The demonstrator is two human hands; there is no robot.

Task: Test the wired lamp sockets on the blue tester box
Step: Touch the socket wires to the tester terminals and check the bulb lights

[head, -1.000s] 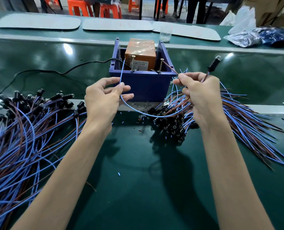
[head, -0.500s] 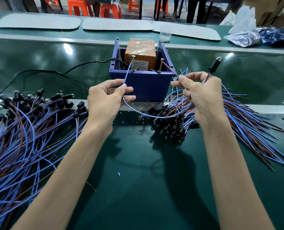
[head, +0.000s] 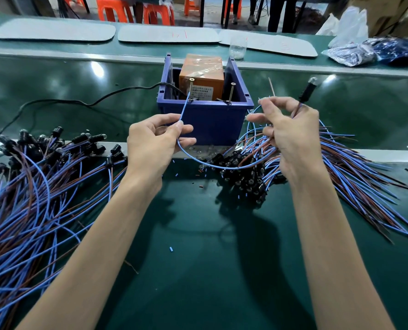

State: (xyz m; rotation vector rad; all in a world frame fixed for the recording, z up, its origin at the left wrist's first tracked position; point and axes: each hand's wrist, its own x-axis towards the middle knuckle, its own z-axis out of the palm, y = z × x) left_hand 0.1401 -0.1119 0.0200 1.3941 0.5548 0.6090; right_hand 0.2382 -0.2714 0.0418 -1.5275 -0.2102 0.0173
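The blue tester box (head: pixel 212 120) stands mid-table with an orange unit (head: pixel 201 72) inside and two upright screws, the left screw (head: pixel 190 88) and the right screw (head: pixel 232 91), at its front rim. My left hand (head: pixel 155 144) pinches a blue wire (head: pixel 183 110) whose tip reaches the left screw's base. That wire loops under to my right hand (head: pixel 291 136), which holds the brown wire (head: pixel 271 88) and the leads of a black lamp socket (head: pixel 306 90) sticking up past its fingers. The brown wire's tip points up, clear of the box.
A pile of wired sockets (head: pixel 38 186) spreads over the left of the green table. Another pile of sockets (head: pixel 243 172) and wires lies right of centre under my right hand. A black power cable (head: pixel 84 101) runs left from the box. A clear cup (head: pixel 238 47) and plastic bags (head: pixel 355 51) sit at the back.
My right hand has drawn the brown wire's tip away from the right screw and turned it upward. My left hand has dropped slightly, still keeping the blue wire at the left screw.
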